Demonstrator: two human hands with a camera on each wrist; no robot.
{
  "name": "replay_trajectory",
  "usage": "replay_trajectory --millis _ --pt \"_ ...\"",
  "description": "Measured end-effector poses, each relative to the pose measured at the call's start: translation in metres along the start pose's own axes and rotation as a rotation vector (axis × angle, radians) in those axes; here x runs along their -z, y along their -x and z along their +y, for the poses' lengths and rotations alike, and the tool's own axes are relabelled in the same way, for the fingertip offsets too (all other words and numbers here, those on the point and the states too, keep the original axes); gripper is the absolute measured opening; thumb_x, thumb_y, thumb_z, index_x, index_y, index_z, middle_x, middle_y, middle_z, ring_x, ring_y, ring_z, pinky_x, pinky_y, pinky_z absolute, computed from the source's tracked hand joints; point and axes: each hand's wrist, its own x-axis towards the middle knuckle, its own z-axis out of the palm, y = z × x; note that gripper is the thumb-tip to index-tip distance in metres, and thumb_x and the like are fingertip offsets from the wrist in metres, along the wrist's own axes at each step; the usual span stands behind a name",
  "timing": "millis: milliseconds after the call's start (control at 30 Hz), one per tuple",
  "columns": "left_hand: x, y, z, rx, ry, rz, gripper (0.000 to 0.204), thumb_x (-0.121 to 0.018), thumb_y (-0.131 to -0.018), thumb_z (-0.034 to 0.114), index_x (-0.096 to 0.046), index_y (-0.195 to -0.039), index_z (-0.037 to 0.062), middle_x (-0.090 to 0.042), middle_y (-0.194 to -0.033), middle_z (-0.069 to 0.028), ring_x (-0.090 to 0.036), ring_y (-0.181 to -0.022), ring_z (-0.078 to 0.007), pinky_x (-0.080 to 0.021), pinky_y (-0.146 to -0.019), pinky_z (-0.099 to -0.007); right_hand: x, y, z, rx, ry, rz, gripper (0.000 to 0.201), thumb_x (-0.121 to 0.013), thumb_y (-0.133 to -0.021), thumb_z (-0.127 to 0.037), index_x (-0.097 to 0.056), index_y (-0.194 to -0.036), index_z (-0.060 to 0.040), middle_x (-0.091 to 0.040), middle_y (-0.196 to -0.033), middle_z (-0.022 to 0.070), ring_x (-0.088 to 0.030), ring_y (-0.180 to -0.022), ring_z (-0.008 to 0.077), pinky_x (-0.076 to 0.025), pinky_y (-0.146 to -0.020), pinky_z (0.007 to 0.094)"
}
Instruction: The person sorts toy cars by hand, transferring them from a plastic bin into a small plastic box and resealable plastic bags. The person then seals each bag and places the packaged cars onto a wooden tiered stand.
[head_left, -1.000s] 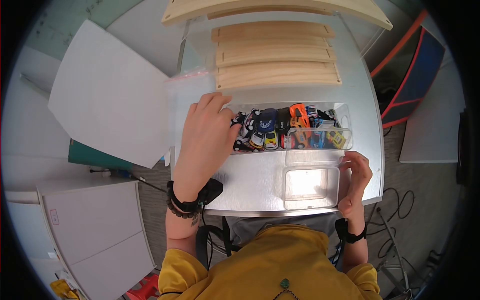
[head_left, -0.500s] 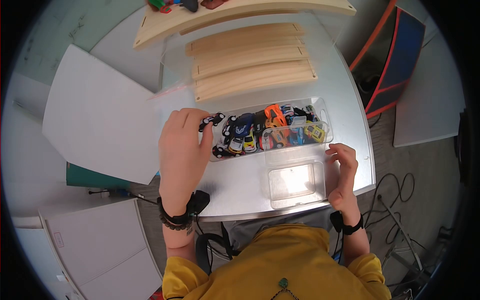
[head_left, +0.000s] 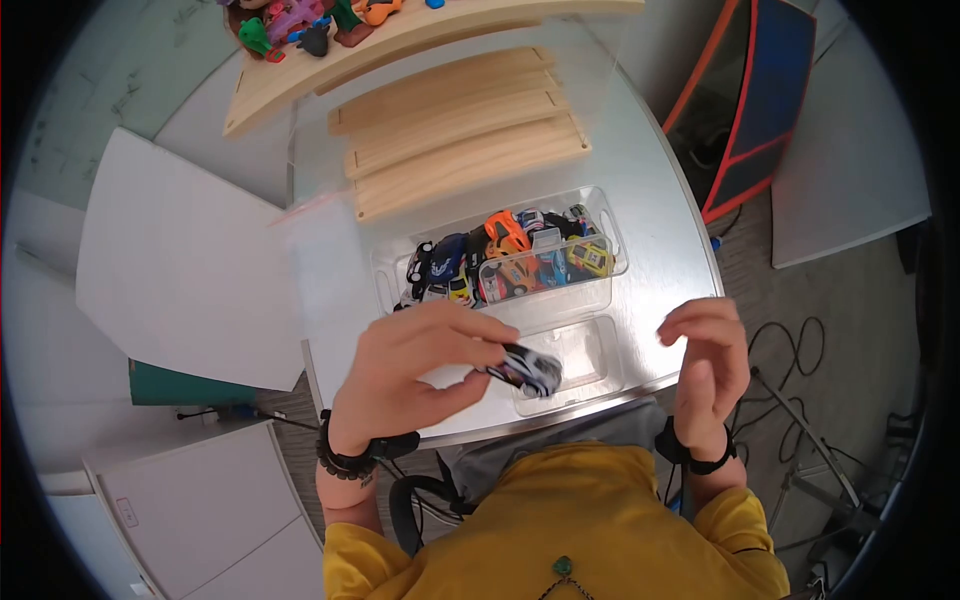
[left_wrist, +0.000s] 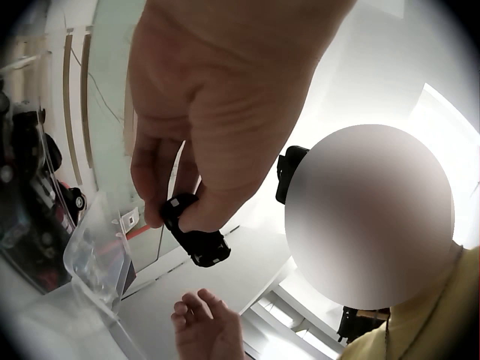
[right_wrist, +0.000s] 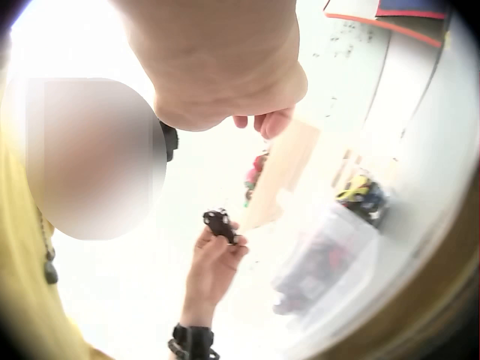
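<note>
My left hand (head_left: 410,365) pinches a small black-and-white toy car (head_left: 533,371) between thumb and fingers. In the head view the car overlaps the left part of a clear plastic box (head_left: 592,352) near the table's front edge. The left wrist view shows the car's dark underside (left_wrist: 201,238) below the fingertips. To the right of the box, my right hand (head_left: 710,350) is raised with its fingers loosely bent and nothing in them. Behind the box lies a long clear bin (head_left: 618,245) of several toy cars (head_left: 507,232), partly hidden by the left hand.
Wooden slats (head_left: 470,165) lie farther back on the metal table (head_left: 655,250). A wooden shelf (head_left: 400,45) at the far edge bears colourful toy figures (head_left: 312,38). A clear plastic bag (head_left: 325,260) is left of the bin; a white panel (head_left: 185,270) stands beyond it.
My left hand has lifted the toy car from the bin's left end and brought it right and nearer, over the box. The right hand stays beside the box. The head view has shifted.
</note>
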Motion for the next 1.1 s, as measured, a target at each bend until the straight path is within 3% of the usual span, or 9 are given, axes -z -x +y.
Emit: replay_trajectory --millis 100,167,333,433,500,567,633,833,1100 --pt "-0.016 -0.002 -0.002 -0.088 0.102 -0.116 0.026 -0.08 -0.077 -0.011 -0.077 -0.099 0.0031 -0.081 -0.111 -0.015 -0.08 -0.101 -0.0313 -0.063 -0.086 -0.0392 -0.019 -0.023 -0.039 -0.386 -0.251 -0.322 0.031 -0.072 -0.098 -0.002 -0.064 -0.127 0.0049 -0.063 -0.127 0.0182 -0.068 -0.104 0.0213 -0.056 -0.086 0.0303" --pt "-0.021 -0.003 0.0 -0.204 0.163 -0.188 0.021 -0.085 -0.081 -0.006 -0.079 -0.098 0.0042 -0.081 -0.114 -0.0134 -0.08 -0.101 -0.031 -0.063 -0.085 -0.0385 -0.029 -0.022 -0.029 -0.575 -0.518 -0.466 0.033 -0.075 -0.098 0.004 -0.062 -0.128 0.0004 -0.066 -0.12 0.0097 -0.07 -0.101 0.0146 -0.057 -0.084 0.0271" --pt "-0.027 -0.003 -0.008 -0.239 0.131 -0.196 0.019 -0.088 -0.082 0.002 -0.081 -0.098 0.0064 -0.081 -0.116 -0.0123 -0.078 -0.104 -0.0317 -0.06 -0.082 -0.0378 -0.04 -0.021 -0.011 -0.83 -0.873 -0.468 0.039 -0.078 -0.098 0.006 -0.056 -0.129 -0.0033 -0.066 -0.109 0.002 -0.068 -0.097 0.0081 -0.056 -0.086 0.0245" --pt "-0.016 -0.009 -0.002 -0.297 -0.02 -0.154 0.025 -0.092 -0.078 0.005 -0.08 -0.099 0.0075 -0.078 -0.119 -0.0095 -0.075 -0.108 -0.0301 -0.057 -0.087 -0.0392 -0.045 -0.027 -0.015 -0.835 -0.824 -0.381 0.049 -0.08 -0.095 0.007 -0.053 -0.134 -0.0031 -0.065 -0.105 0.0015 -0.067 -0.093 0.0068 -0.056 -0.084 0.0229" --pt "-0.001 -0.004 0.004 0.025 -0.05 -0.115 0.037 -0.097 -0.071 0.009 -0.078 -0.103 0.0084 -0.075 -0.118 -0.0076 -0.07 -0.108 -0.0288 -0.056 -0.092 -0.0407 -0.046 -0.03 -0.012 -0.784 -0.656 -0.336 0.05 -0.081 -0.094 0.007 -0.055 -0.135 -0.0032 -0.065 -0.103 0.0013 -0.067 -0.091 0.0066 -0.056 -0.082 0.0229" --pt "0.006 0.005 0.001 0.096 -0.025 -0.138 0.05 -0.101 -0.066 0.013 -0.075 -0.109 0.0083 -0.071 -0.116 -0.0088 -0.068 -0.109 -0.0301 -0.055 -0.093 -0.0407 -0.046 -0.03 -0.012 -0.729 -0.487 -0.302 0.051 -0.081 -0.093 0.007 -0.056 -0.137 -0.0033 -0.065 -0.101 0.0011 -0.066 -0.089 0.0065 -0.056 -0.081 0.0228" --pt "0.01 0.01 0.006 0.177 -0.085 -0.298 0.063 -0.1 -0.069 0.021 -0.072 -0.124 0.0067 -0.068 -0.121 -0.0118 -0.066 -0.112 -0.0326 -0.055 -0.096 -0.0411 -0.048 -0.032 -0.015 -0.649 -0.146 -0.376 0.052 -0.082 -0.092 0.007 -0.061 -0.138 -0.0047 -0.064 -0.098 0.0007 -0.066 -0.087 0.0064 -0.056 -0.077 0.0233" --pt "-0.039 0.043 0.032 0.392 -0.371 -0.256 0.094 -0.097 -0.074 0.036 -0.056 -0.151 0.0014 -0.06 -0.133 -0.0152 -0.063 -0.117 -0.0356 -0.056 -0.096 -0.0442 -0.061 -0.026 -0.02 -0.572 0.163 -0.484 0.049 -0.081 -0.091 0.004 -0.064 -0.136 -0.0033 -0.066 -0.099 0.012 -0.07 -0.082 0.022 -0.059 -0.074 0.0337" --pt "-0.073 0.061 0.023 0.429 -0.329 -0.065 0.093 -0.096 -0.071 0.024 -0.055 -0.152 0.0025 -0.06 -0.141 -0.016 -0.062 -0.124 -0.0387 -0.055 -0.101 -0.0464 -0.075 -0.019 -0.031 -0.563 0.204 -0.566 0.044 -0.075 -0.093 0.005 -0.056 -0.132 -0.0005 -0.066 -0.109 0.023 -0.072 -0.09 0.0418 -0.058 -0.076 0.0476"
